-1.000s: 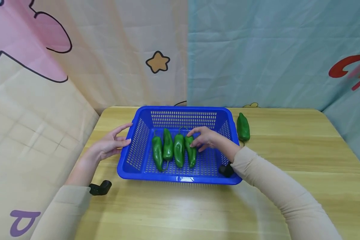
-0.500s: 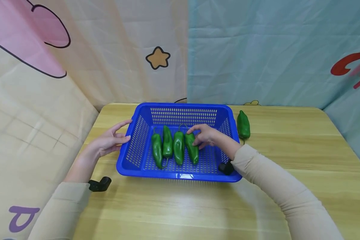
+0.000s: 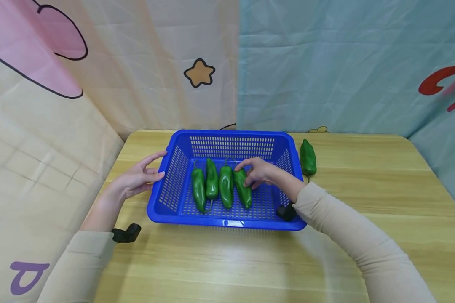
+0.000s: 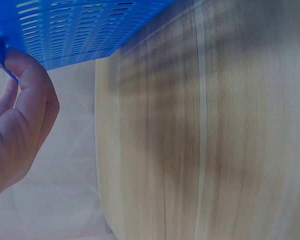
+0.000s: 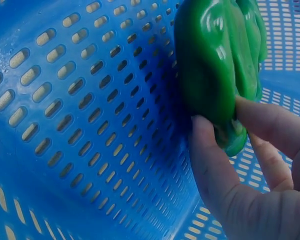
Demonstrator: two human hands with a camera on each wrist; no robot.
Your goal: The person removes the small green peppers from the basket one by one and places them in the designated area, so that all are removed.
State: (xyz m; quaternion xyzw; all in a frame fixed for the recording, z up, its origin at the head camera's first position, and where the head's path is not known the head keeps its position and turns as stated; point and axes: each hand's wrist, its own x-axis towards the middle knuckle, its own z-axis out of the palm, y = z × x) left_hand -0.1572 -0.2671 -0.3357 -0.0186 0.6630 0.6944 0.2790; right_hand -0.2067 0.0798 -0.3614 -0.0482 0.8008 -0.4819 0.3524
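Observation:
A blue perforated plastic basket (image 3: 197,221) stands on the wooden table with several long green peppers in a row inside it. My left hand (image 3: 135,179) grips the basket's left rim, thumb and fingers on either side of it in the left wrist view. Reaching in over the right side, my right hand (image 3: 259,171) pinches the upper end of the rightmost green pepper (image 3: 244,194). In the right wrist view, thumb and fingers close on that pepper's end (image 5: 210,60). To its left lie a second pepper (image 3: 226,186), a third (image 3: 212,181) and another (image 3: 198,189).
One more green pepper (image 3: 308,158) lies on the wooden table (image 3: 368,176), just outside the basket's right wall. Patterned curtains (image 3: 311,63) hang behind the table and along its sides. A black wrist device (image 3: 127,233) sits on the left forearm.
The rightmost pepper's lower end has swung slightly to the right under my right hand, which has shifted a little right with it. The left hand stays on the rim.

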